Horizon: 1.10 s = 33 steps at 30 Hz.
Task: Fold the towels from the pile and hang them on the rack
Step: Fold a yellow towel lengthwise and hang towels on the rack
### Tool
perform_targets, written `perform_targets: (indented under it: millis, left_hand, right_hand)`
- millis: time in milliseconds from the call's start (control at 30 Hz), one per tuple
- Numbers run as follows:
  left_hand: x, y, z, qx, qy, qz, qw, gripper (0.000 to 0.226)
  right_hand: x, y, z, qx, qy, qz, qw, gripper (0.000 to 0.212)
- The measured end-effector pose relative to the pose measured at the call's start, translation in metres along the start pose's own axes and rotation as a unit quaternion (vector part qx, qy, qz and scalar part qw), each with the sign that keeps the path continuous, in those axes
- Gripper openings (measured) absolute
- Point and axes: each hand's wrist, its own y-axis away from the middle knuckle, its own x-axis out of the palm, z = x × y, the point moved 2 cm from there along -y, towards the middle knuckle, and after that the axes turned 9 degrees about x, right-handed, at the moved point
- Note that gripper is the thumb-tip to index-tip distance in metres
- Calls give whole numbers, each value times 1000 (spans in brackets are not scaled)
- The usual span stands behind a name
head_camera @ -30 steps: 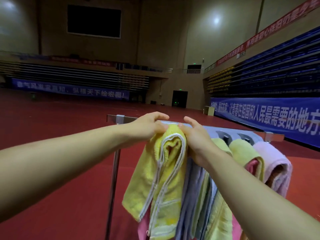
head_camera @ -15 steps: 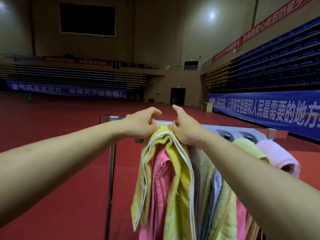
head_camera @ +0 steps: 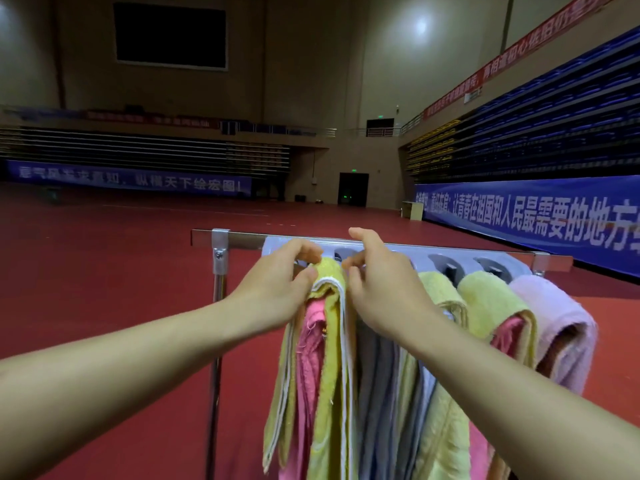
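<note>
Seating the folded yellow terry towel [head_camera: 327, 282] on the grey slotted rack [head_camera: 420, 259], left hand [head_camera: 273, 289] pinching its crest, right hand [head_camera: 377, 289] loosely curled beside it, is needing even tugs so both halves are hanging level.

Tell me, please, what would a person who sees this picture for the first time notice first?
Two bare forearms reach in from the bottom corners, and the left hand and the right hand meet at the top of a yellow towel with white edging, draped over the rack at the centre. To its right hang more towels, the lilac towel last. Behind lies a wide red floor.
</note>
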Motion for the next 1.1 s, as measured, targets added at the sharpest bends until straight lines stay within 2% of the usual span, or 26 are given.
perform_targets:
  millis: [33,100,167,233,300,333,400,467,500,567,700,733,767,833,900,1033,1100]
  left_hand:
    - [3,2,-1,-1,5,-4,1000,21]
    - [6,6,-3,-13,25,-15,999,23]
    - [9,7,1,-48,66,-37,996,24]
    - [12,11,4,-72,94,-42,992,22]
    - [14,16,5,-47,88,-38,994,23]
    - [14,19,4,-30,79,-39,996,25]
    - [15,24,1,1,70,-39,997,29]
    - [19,28,0,27,54,-38,997,43]
    - [23,31,1,42,32,-38,998,54]
    - [35,39,1,69,-33,-35,996,78]
    - [71,57,4,72,-148,-57,985,124]
    - [79,59,5,78,-169,-81,979,128]
    - [85,60,7,86,-180,-104,974,129]
    - [92,59,10,101,-188,-132,968,131]
    - [95,59,12,108,-189,-138,966,137]
    - [93,63,10,123,-177,-145,966,135]
    - [88,64,7,124,-152,-152,969,128]
  right_hand:
    - [1,3,6,12,-18,-5,1000,59]
    - [8,6,13,98,-132,25,986,58]
    - [24,7,14,191,-266,37,944,55]
    - [43,12,12,194,-365,32,910,62]
    - [62,16,5,196,-428,29,882,84]
    - [71,18,-4,190,-446,38,874,88]
    - [69,23,-13,160,-478,60,862,77]
    - [54,25,-16,166,-476,72,861,54]
    - [44,26,-14,158,-477,103,858,52]
    - [26,25,-19,137,-434,115,883,54]
    - [10,38,-24,149,-407,159,887,32]
    - [11,41,-27,151,-405,154,888,31]
    - [13,43,-32,146,-406,149,890,41]
    - [18,47,-36,124,-401,152,895,77]
    - [25,49,-39,100,-387,171,901,94]
    - [28,58,-33,66,-393,191,897,72]
    - [25,60,-32,62,-401,185,895,78]
